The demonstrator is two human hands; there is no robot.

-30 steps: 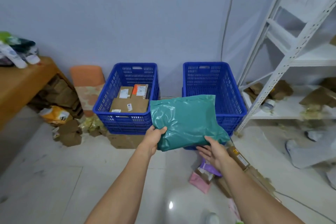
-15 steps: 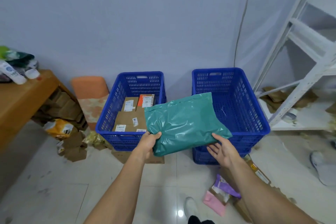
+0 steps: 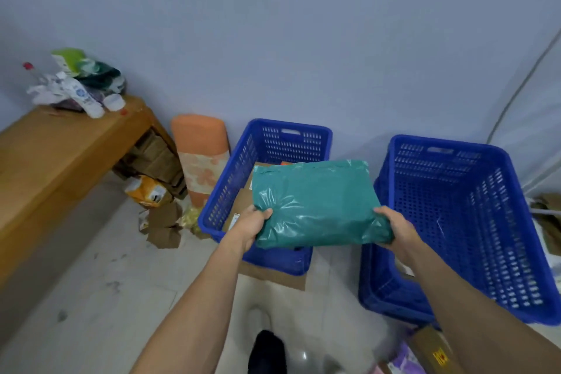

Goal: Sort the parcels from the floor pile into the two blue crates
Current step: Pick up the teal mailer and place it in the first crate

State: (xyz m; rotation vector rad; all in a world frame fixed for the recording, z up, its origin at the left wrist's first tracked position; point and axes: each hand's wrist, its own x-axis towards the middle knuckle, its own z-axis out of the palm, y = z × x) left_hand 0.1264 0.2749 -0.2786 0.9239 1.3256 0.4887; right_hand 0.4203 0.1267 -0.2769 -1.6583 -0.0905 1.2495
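Observation:
A green plastic mailer bag [image 3: 315, 203] hangs over the left blue crate [image 3: 224, 191], covering most of its inside. My left hand [image 3: 250, 226] grips the bag's near left corner and my right hand [image 3: 397, 229] grips its near right corner. Brown cardboard boxes [image 3: 239, 206] lie in the left crate, partly hidden by the bag. The right blue crate [image 3: 455, 222] stands beside it and looks empty inside. Part of the floor pile [image 3: 422, 355], a brown box and a purple packet, shows at the bottom right.
A wooden bench [image 3: 60, 155] with bottles and bags stands at the left. An orange cushion [image 3: 200, 155] leans on the wall beside the left crate. Torn cardboard [image 3: 164, 225] and a yellow packet [image 3: 148, 191] litter the floor. My dark shoe [image 3: 267, 352] is below.
The green bag has moved left and now sits over the left crate. I have stepped closer to the crates and the view has turned left and down.

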